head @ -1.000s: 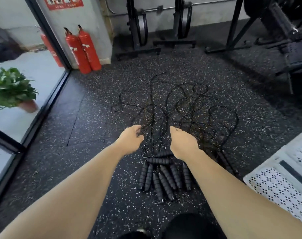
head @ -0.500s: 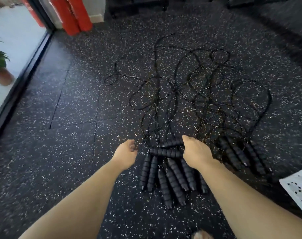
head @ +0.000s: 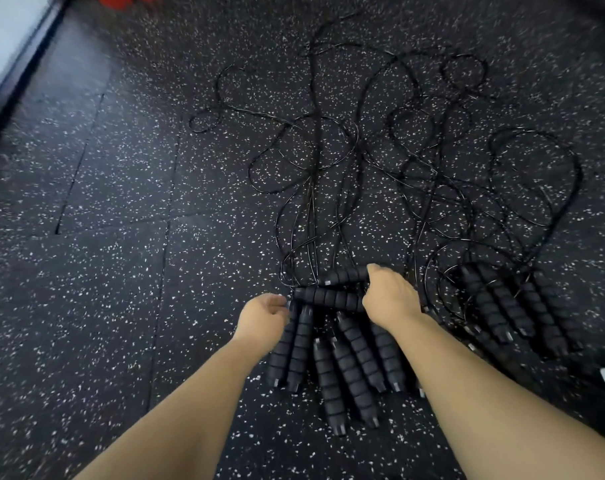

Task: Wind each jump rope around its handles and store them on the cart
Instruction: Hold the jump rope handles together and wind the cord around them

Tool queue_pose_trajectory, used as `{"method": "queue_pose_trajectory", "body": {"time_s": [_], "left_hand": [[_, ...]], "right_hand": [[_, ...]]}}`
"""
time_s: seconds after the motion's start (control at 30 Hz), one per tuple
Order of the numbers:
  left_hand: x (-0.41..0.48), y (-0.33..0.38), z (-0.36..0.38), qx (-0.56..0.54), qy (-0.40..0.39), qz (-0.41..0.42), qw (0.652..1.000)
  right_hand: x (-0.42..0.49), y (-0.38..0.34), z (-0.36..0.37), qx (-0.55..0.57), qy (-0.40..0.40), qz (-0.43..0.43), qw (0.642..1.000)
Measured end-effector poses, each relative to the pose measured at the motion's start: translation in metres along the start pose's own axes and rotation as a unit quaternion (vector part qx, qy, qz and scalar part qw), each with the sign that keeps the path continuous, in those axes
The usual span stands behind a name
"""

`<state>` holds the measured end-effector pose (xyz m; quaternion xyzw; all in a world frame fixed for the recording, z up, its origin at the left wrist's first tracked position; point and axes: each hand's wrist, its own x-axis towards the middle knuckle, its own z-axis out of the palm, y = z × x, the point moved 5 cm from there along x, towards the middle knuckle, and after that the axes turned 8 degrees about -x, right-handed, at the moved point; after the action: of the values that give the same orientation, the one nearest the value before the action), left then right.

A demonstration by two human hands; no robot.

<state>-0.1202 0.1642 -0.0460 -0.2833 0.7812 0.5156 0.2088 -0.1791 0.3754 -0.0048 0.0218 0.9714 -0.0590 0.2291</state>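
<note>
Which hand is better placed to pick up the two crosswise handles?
Right. The right hand lies over the right ends of the crosswise handles; the left hand hangs loosely curled beside their left end, holding nothing.

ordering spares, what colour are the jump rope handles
The handles are black with ribbed grips; head view shows it best.

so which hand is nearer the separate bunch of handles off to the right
Right. The right hand lies just left of the handle bunch; the left hand is farther left.
</note>
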Motion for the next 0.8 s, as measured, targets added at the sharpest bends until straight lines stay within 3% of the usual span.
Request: {"method": "queue_pose_trajectory", "body": {"time_s": [0.1,0.23,0.37,0.57,0.8], "left_hand": [[0.002,0.02,0.02,0.116,-0.015,0.066,0.991],[0.011,0.061,0.055,0.376,-0.035,0.218,0.9],[0.028,0.075,0.086,0.48,-0.085,0.237,0.84],[0.046,0.066,0.094,0.579,-0.086,0.203,0.785],[0.036,0.085,0.075,0.565,-0.01,0.28,0.776]], "right_hand": [[0.005,0.009,0.001,0.037,0.022,0.048,0.998],[0.005,0.024,0.009,0.049,0.025,0.074,0.996],[0.007,0.032,0.017,0.08,0.028,0.085,0.993],[0.008,0.036,0.024,0.123,0.029,0.098,0.987],[0.006,0.046,0.01,0.158,0.081,0.116,0.977]]}}
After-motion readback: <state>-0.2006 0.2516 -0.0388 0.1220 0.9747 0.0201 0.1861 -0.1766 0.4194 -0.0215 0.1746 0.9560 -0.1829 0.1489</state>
